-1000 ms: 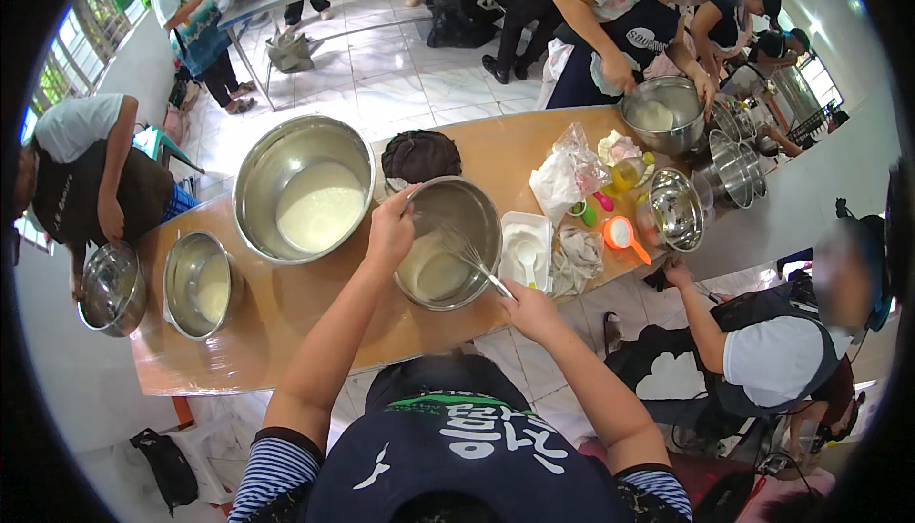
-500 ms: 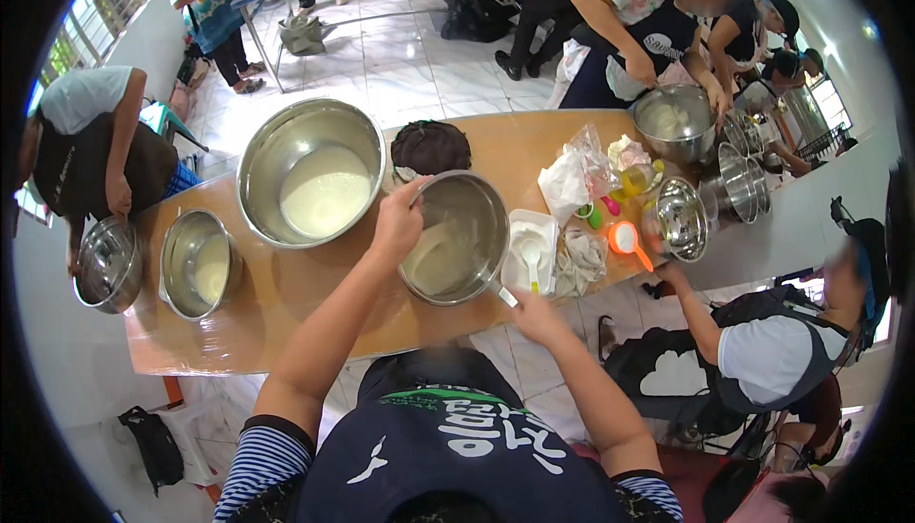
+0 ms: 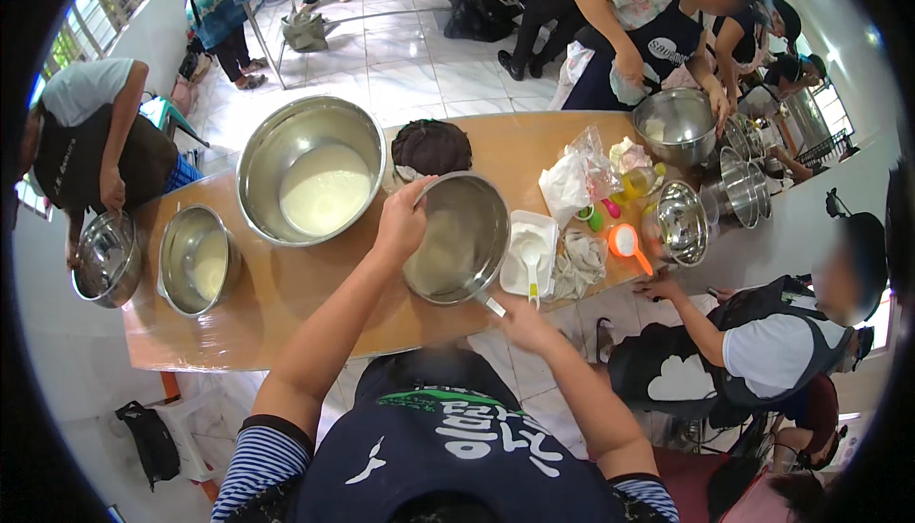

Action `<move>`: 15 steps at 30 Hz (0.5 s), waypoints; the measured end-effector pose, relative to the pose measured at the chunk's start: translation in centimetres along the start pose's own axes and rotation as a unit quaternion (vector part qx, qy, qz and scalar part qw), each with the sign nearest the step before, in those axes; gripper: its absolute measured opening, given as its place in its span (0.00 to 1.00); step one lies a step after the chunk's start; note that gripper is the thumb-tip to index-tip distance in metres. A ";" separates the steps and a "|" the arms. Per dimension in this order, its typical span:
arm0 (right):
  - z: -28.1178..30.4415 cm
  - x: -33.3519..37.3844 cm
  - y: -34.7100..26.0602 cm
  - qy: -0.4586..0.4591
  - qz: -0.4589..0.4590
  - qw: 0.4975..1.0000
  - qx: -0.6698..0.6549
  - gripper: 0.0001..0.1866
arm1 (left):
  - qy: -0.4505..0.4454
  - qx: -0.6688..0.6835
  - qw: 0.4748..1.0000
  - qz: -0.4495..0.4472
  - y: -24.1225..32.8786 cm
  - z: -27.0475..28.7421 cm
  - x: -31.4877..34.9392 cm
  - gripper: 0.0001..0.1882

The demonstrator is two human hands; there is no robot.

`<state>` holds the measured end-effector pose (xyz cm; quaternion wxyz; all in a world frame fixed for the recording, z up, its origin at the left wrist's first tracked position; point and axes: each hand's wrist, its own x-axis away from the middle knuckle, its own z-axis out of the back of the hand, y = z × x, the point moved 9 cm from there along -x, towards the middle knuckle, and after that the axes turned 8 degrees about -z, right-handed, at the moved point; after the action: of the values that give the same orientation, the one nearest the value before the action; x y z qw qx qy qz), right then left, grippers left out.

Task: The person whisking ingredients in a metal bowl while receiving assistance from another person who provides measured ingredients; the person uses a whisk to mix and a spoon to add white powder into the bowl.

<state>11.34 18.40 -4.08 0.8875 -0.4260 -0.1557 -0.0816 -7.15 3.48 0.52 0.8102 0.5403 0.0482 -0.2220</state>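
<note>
A round steel pan [image 3: 459, 237] with a short straight handle is held over the table, tilted, its inside facing me. Pale, blurred material shows on its bottom. My left hand [image 3: 402, 220] is closed on the upper left rim. At the lower right, my right hand [image 3: 524, 321] grips by the handle, its fingers partly hidden. Behind and left of the pan stands a large steel bowl [image 3: 255, 156] with pale cream batter [image 3: 327, 190]. A smaller steel bowl [image 3: 174, 280] at the left holds similar batter. A dark brown, round cloth-like bundle [image 3: 431, 147] lies just beyond the pan.
Right of the pan sit a white tray [image 3: 515, 280] with a spoon, a crumpled cloth [image 3: 578, 266], an orange scoop [image 3: 629, 240], plastic bags [image 3: 570, 185] and an oil bottle [image 3: 640, 180]. Several steel bowls [image 3: 679, 223] crowd the right end. Co-workers handle bowls at both ends.
The pan's handle has swung slightly down and left, and my right hand has moved with it. At the far right, a co-worker's hand has lifted out of their bowl.
</note>
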 end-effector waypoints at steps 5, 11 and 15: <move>2.7 -0.8 1.5 0.085 -0.096 0.992 -0.009 0.18 | 0.012 -0.011 1.000 -0.004 -0.2 0.6 0.4 0.18; 0.1 0.6 0.4 -0.071 -0.116 0.989 -0.060 0.18 | -0.020 -0.033 0.998 0.040 -0.1 0.9 0.3 0.18; -0.3 -0.5 0.8 -0.013 0.016 0.999 -0.032 0.20 | -0.010 -0.058 0.998 -0.003 1.1 0.6 -0.3 0.18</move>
<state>11.17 18.68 -4.96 0.8727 -0.4572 -0.1577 -0.0669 -7.07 3.40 1.81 0.8400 0.4900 0.0541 -0.2265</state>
